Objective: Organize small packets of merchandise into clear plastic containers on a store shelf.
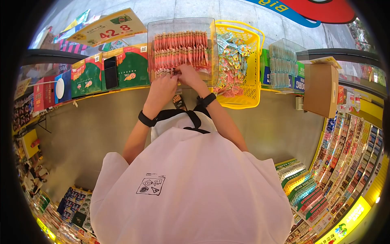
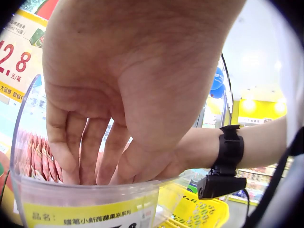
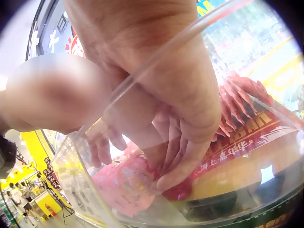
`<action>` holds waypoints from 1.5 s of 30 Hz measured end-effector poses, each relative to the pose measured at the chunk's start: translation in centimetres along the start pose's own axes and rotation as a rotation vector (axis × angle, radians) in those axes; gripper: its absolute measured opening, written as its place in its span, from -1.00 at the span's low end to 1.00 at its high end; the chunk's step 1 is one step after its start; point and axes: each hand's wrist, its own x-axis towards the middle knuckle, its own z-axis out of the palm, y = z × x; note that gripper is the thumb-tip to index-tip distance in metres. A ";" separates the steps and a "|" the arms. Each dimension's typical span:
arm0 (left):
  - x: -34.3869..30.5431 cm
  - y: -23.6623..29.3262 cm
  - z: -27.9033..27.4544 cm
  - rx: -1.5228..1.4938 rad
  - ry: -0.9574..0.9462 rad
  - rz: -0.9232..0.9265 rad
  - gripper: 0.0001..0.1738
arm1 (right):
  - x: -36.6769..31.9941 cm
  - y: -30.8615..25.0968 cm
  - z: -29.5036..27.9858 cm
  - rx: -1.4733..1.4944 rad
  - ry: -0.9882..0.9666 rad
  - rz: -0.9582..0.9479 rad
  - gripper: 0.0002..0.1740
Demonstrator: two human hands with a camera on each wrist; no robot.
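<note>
Rows of pink jelly pouches [image 1: 180,40] stand upright in a clear plastic bin [image 1: 152,28]. My left hand [image 1: 163,87] reaches over the bin's near wall, fingers pointing down inside with gaps between them; its fingertips are hidden in the left wrist view. Beside it, my right hand [image 1: 190,76] is also inside the bin, its fingers curled at the edge of a pink jelly pouch [image 3: 126,187] near the front. Behind that pouch, the left fingers [image 3: 102,149] show through the clear plastic.
A yellow basket [image 1: 254,81] with many small colourful packets adjoins the bin on the right. Further right are another clear bin [image 1: 283,61] and a cardboard box [image 1: 321,89]. Green-and-red cartons [image 1: 134,67], a black phone [image 1: 110,72] and a price sign [image 1: 109,30] are left.
</note>
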 end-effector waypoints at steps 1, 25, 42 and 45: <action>0.0 -0.1 0.1 -0.003 0.003 0.003 -0.84 | 0.0 0.0 -0.1 -0.014 -0.006 -0.017 -0.58; 0.6 1.9 -0.7 0.010 -0.083 0.012 -0.86 | -3.5 -0.7 -3.4 -0.043 0.268 -0.043 -0.75; 8.0 17.2 1.9 -0.177 -0.046 0.087 -0.86 | -14.1 2.3 -20.1 0.180 0.549 -0.013 -0.85; 9.3 19.6 4.5 -0.473 -0.037 0.045 -0.82 | -15.1 7.5 -21.2 0.109 0.540 0.054 -0.86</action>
